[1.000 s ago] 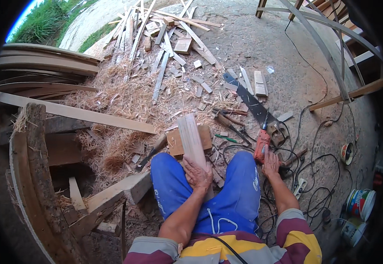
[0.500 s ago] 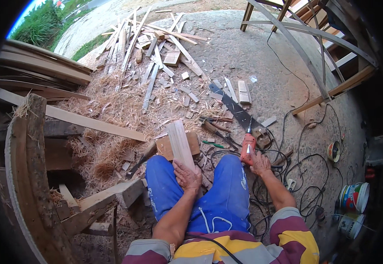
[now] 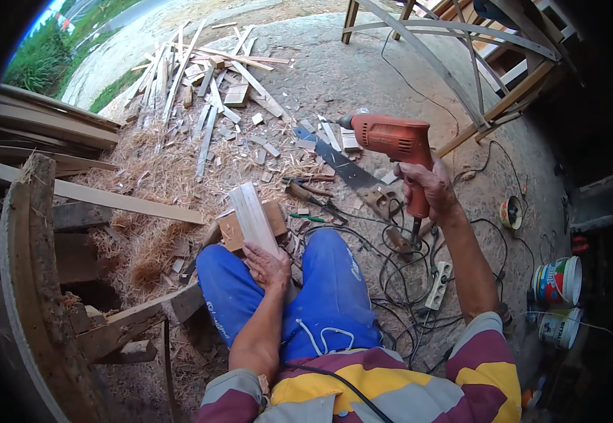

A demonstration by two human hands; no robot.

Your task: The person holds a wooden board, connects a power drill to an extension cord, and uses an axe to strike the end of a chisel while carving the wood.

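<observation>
My right hand (image 3: 426, 187) is wrapped round the handle of a red power drill (image 3: 393, 136), raised off the ground with its chuck toward the left. The drill's cord drops from the base of its handle. Between my knees, my left hand (image 3: 267, 265) grips a pale wooden board (image 3: 253, 218) near its lower end. That board slants over a squarish light-brown wood block (image 3: 276, 217) in front of my legs. Past the block lie a hammer (image 3: 312, 196), a green pen-like stick (image 3: 308, 218) and a handsaw (image 3: 348, 169).
Wood offcuts (image 3: 211, 77) are heaped farther off, with shavings (image 3: 155, 204) across the ground. Rough timbers (image 3: 28, 282) stand at my left. To my right, black cords tangle round a power strip (image 3: 439, 285). Paint buckets (image 3: 559, 280) and a wooden frame (image 3: 489, 116) are beyond.
My right hand has lifted the drill from the ground and turned it so the chuck faces left. My left hand keeps its hold on the board. The whole view has shifted slightly.
</observation>
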